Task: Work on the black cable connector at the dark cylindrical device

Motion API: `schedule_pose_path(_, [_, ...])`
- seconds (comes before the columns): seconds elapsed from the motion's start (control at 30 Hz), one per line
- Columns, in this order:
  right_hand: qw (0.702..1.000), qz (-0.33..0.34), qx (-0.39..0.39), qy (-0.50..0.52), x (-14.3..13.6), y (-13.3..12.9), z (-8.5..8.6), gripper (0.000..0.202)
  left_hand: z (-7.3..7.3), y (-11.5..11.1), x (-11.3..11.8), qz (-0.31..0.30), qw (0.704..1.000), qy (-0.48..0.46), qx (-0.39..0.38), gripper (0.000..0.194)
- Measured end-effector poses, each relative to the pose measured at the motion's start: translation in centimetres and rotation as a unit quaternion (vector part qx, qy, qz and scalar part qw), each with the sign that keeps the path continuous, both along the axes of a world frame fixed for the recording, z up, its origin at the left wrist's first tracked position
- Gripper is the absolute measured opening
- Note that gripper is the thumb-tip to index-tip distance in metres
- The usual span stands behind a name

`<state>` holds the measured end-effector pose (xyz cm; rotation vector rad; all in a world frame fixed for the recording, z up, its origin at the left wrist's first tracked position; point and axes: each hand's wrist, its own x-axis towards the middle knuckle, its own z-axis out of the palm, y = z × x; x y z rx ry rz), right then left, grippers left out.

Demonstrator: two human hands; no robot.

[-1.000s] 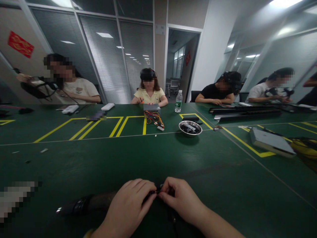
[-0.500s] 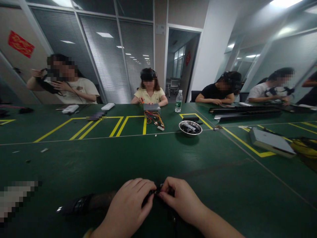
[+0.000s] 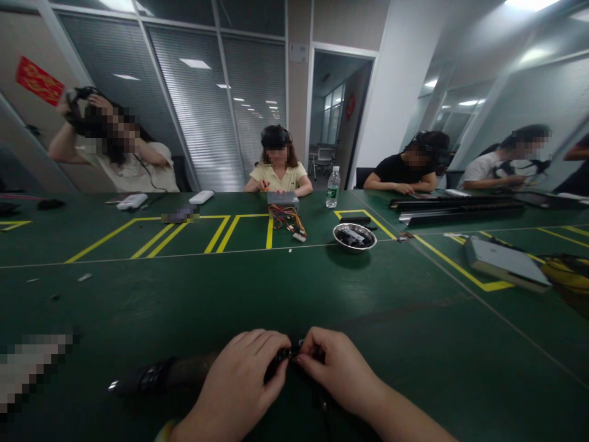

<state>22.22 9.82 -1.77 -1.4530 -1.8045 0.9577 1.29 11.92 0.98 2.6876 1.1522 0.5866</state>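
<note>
A dark cylindrical tool with a bright metal tip (image 3: 159,376), looking like an electric screwdriver, lies sideways on the green table. My left hand (image 3: 246,377) is closed around its right-hand end, covering much of it. Black material (image 3: 277,361) shows between that thumb and the fingers. My right hand (image 3: 338,371) meets the left fingertips in a pinch at a small dark part (image 3: 297,350), too small and dark to name. Below the right hand, a dark cord (image 3: 324,406) is faintly visible against the table.
Further off stand a metal bowl of dark parts (image 3: 354,238), a water bottle (image 3: 332,187) and a grey box with coloured wires (image 3: 283,202). A silver flat case (image 3: 506,263) lies right. Yellow tape marks the table (image 3: 257,294). Several people sit opposite.
My hands keep nearly the same pose at the tool's end. Across the table on the left, a person has raised a black headset up to the head.
</note>
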Motion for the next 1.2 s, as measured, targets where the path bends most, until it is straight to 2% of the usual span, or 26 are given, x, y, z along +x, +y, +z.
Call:
schedule_pose_path(0.5, [1.0, 0.004, 0.002, -0.014, 0.01, -0.04, 0.37, 0.005, -0.64, 0.14, -0.09, 0.009, 1.0, 0.002, 0.01, 0.016])
schedule_pose_path(0.77, [1.0, 0.003, -0.005, -0.01, 0.04, 0.08, 0.06, 0.004, -0.46, 0.13, -0.15, -0.007, 1.0, 0.004, 0.028, 0.021])
schedule_pose_path(1.2, [1.0, 0.006, -0.002, -0.005, 0.09, 0.08, -0.01, 0.005, -0.48, 0.23, -0.12, 0.0, 1.0, 0.012, 0.003, 0.016])
